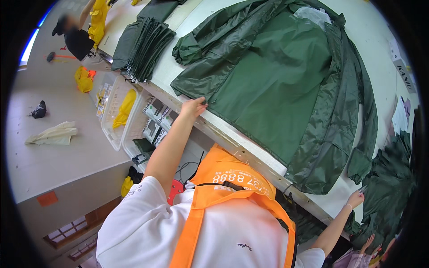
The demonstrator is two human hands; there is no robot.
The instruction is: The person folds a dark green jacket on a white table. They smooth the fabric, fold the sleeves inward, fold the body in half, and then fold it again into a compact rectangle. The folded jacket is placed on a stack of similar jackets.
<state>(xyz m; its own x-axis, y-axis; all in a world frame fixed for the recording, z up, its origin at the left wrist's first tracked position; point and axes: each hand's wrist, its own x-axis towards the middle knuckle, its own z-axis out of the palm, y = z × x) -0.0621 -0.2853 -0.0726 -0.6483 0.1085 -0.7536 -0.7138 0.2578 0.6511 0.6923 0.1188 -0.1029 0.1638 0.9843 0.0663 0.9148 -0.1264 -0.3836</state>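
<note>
A dark green raincoat (286, 85) lies spread open on the white table, its sleeves out to either side and its hem toward me. Whitish material (313, 17) shows at its collar. My left hand (193, 108) is closed on the hem's left corner at the table's front edge. Out to the right, my right hand (356, 199) is closed beside a heap of dark green garments (388, 196). Something small and greyish shows at its fingertips, too small to name.
A stack of folded dark green garments (149, 47) stands at the table's far left. White plastic baskets (111, 129) hold a yellow piece and printed packages. Another person (77, 40) works at the upper left. More hands (368, 243) show at the lower right.
</note>
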